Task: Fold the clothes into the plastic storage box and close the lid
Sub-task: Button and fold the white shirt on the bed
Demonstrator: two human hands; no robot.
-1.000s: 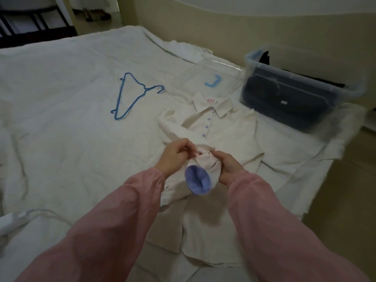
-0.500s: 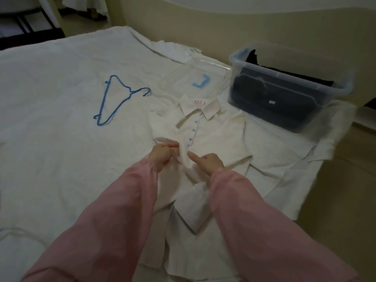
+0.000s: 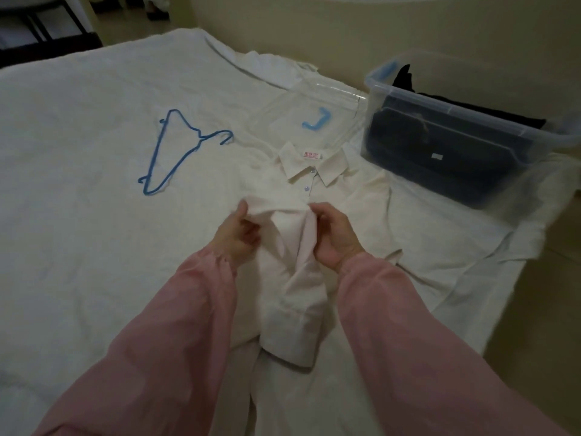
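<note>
A white-sheeted bed [image 3: 78, 152] fills the view. The cream shirt [image 3: 361, 215] lies face up on it near the right edge, collar pointing away, body spread flat and wrinkled. A clear plastic storage box [image 3: 440, 103] sits just beyond the shirt's right shoulder, open, with dark clothes inside. Its transparent lid [image 3: 333, 92] lies flat beside the box, behind the collar. A blue hanger [image 3: 188, 154] rests to the left, apart from the shirt. One shirt sleeve [image 3: 295, 294] is drawn across the chest; the left hand [image 3: 235, 231] and right hand [image 3: 338, 234] each pinch its upper fold, fingers curled into the cloth. Pale blue buttons [image 3: 306, 189] run below a small red-printed neck label [image 3: 312, 154].
</note>
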